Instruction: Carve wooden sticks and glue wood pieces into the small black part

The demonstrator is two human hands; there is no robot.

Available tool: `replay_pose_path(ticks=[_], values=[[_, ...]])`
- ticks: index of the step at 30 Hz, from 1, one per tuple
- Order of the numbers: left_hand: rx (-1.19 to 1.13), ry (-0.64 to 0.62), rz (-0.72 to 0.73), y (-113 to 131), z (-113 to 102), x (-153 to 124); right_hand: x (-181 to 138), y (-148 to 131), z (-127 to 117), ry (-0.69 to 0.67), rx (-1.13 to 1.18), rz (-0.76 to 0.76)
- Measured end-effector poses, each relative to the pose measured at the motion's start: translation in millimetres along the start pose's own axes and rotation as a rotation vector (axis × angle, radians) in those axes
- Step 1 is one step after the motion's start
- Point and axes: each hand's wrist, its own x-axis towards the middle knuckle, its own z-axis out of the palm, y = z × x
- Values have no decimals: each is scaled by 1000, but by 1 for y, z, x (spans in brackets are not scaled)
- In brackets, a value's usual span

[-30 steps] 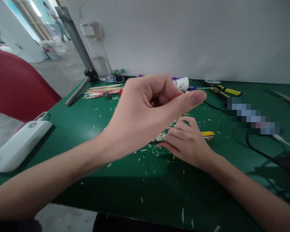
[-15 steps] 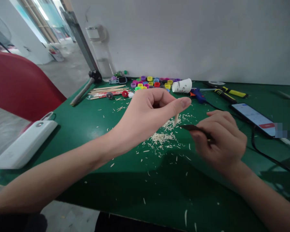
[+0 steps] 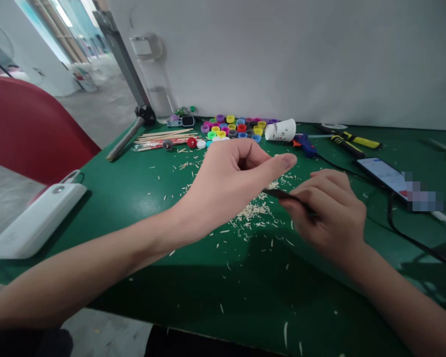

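Observation:
My left hand (image 3: 234, 183) is closed in a pinch, thumb stretched over the bent fingers. The pale wooden stick it pinches is almost wholly hidden behind the thumb now; half a second ago its end showed below. My right hand (image 3: 327, 210) is closed around a thin dark blade (image 3: 277, 193), whose handle, if any, the fingers cover. The blade points left, its tip reaching just under my left thumb; whether it touches the stick I cannot tell. Beneath both hands, wood shavings (image 3: 253, 212) lie in a loose heap on the green table (image 3: 208, 292).
Behind the hands lie wooden sticks (image 3: 163, 136), colourful bottle caps (image 3: 241, 128), a tipped paper cup (image 3: 281, 130) and a blue glue gun (image 3: 305, 145). A phone (image 3: 382, 176) and black cable (image 3: 397, 229) are at right. A white power bank (image 3: 37, 220) sits at left.
My right hand has moved left with the blade, bringing its tip under my left thumb. The stick's end has gone out of sight. My left hand has hardly moved.

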Motion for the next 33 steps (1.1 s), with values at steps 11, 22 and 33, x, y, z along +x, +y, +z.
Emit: replay_pose_path(ticks=[11,22,33], values=[[9,14,150,18,-10,3,-3,-5,21,-431,-60,-143],[38,-23,4,6,-9,7,-2,-1,-2,36,26,-9],[-38,-41,-48,4,-3,4,1,2,-1,43,-28,24]])
